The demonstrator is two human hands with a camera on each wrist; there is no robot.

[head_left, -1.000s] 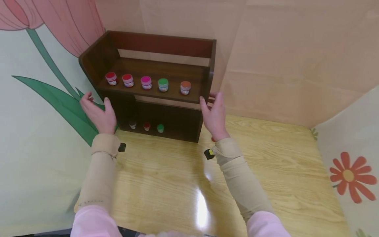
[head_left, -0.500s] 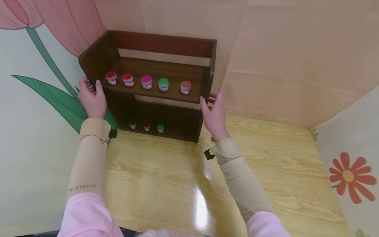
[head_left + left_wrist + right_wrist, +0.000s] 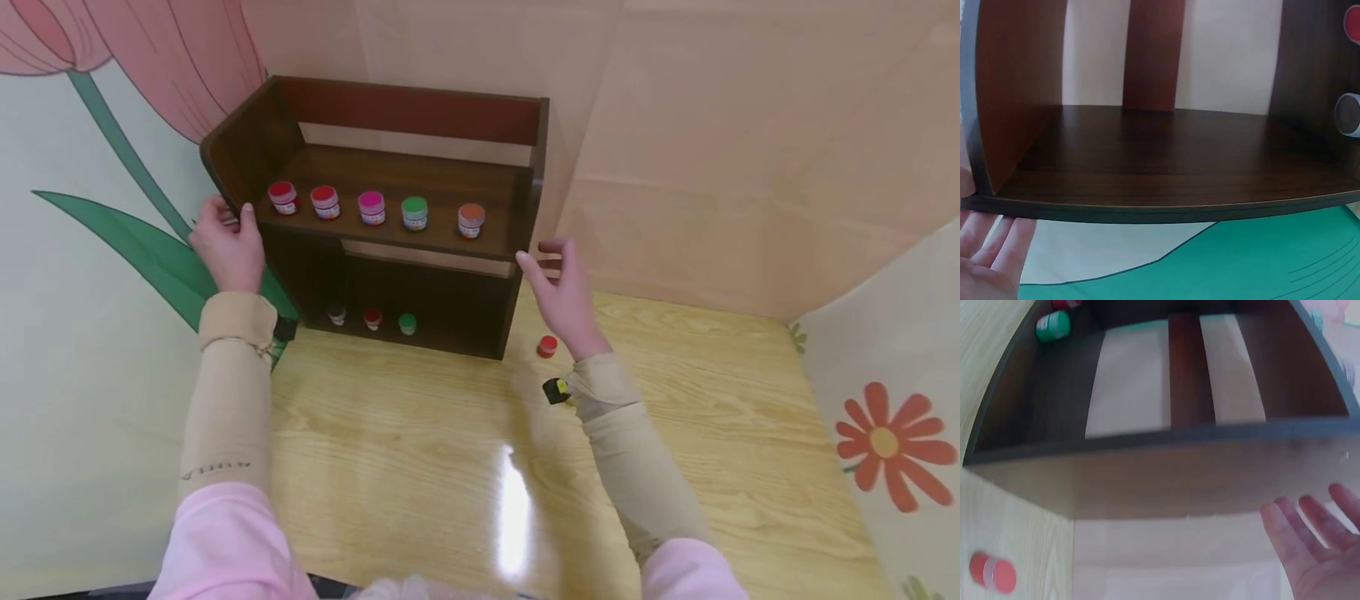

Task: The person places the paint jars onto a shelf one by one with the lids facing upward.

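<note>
A dark brown two-tier wooden shelf [image 3: 420,171] stands on the table against the backdrop. My left hand [image 3: 231,250] grips its left side panel, thumb at the front edge and fingers on the outer face, as the left wrist view shows. Beside the right panel is my right hand [image 3: 564,296], its fingers extended and holding nothing; the thumb tip is close to the front edge, and I cannot tell whether it touches. Several small paint jars line the upper tier, with red, magenta [image 3: 371,208], green [image 3: 415,214] and orange [image 3: 471,221] lids.
On the lower tier sit a dark-lidded jar [image 3: 337,316], a red-lidded jar [image 3: 372,319] and a green-lidded jar [image 3: 407,324]. One red jar [image 3: 547,347] stands on the wood-grain table [image 3: 405,467], right of the shelf. Printed cloth [image 3: 712,150] hangs behind.
My left hand has moved up and left onto the shelf's left panel. The right hand has drifted right, off its hold on the right panel, uncovering the red jar. The shelf looks almost unmoved.
</note>
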